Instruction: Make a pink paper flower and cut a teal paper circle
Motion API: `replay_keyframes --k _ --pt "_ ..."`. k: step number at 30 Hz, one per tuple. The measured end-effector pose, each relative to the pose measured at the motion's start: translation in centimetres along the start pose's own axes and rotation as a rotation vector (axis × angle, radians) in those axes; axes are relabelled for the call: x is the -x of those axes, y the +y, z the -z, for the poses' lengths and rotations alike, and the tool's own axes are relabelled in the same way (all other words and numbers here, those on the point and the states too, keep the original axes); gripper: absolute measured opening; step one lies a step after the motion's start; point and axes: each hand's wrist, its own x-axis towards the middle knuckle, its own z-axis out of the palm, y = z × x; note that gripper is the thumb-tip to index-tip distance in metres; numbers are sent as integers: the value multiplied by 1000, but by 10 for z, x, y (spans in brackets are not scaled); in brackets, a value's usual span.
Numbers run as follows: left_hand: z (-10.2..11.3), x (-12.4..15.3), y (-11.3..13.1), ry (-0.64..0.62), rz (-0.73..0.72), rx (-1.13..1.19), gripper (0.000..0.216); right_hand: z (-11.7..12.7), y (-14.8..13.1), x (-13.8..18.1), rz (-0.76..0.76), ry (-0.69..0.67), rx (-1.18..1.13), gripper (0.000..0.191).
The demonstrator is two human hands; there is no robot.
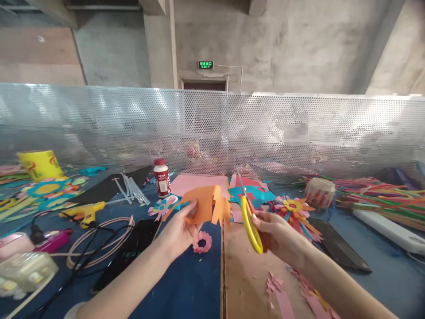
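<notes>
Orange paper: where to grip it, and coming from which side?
I'd pinch the broad uncut part of the orange paper, near its lower edge, coming from the left, much as the left hand does. Its right end is cut into dangling strips that would likely bend, and the scissors, held in the right hand, are on that side.
</notes>
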Motion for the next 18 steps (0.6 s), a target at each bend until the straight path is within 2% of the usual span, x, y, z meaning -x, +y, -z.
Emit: replay_keyframes --k 3,5,8,10,13,15,18 --pt "-1 5 -2 -123 168 20 15 -11 10 2 -41 -75 -80 30" --pt "-1 6 -1 -168 193 12 18 -13 12 3 -38 -109 -180 30" --pt "0 5 0 -137 119 3 18 -9 7 5 -68 -195 -328 31" --pt "2 2 2 -97 42 1 16 -4 3 7 -64 -235 -363 25" --pt "4 -2 4 -88 -37 -7 13 2 -4 11 32 -251 -419 20" --pt "5 -4 5 -83 -66 -22 14 1 -9 15 104 -327 -481 28" --pt "5 -8 4 -1 -126 -64 15 -6 -14 20 117 -545 -507 46"
